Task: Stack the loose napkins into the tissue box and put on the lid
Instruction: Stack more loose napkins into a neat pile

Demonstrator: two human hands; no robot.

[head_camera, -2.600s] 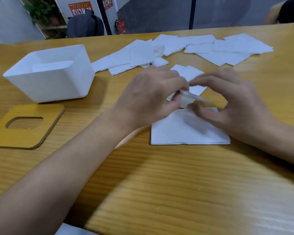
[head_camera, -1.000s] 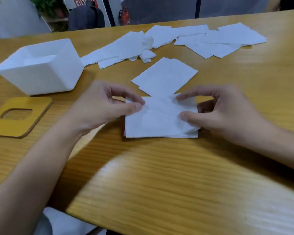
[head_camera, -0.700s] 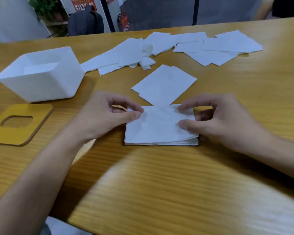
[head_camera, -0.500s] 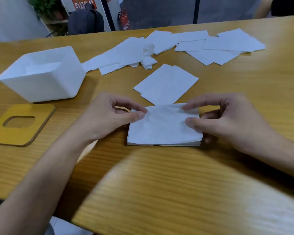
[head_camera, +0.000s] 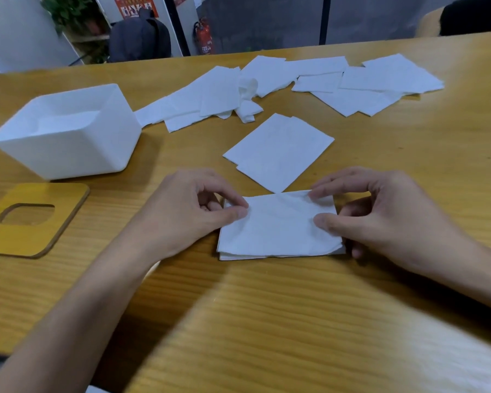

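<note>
The small stack of white paper napkins is pinched by the left hand and right hand, probably so it's squared up for the white plastic tissue box.

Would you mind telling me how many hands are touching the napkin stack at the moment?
2. The left hand pinches the napkin stack at its left edge; the right hand pinches its right side. Neither is hidden.
</note>
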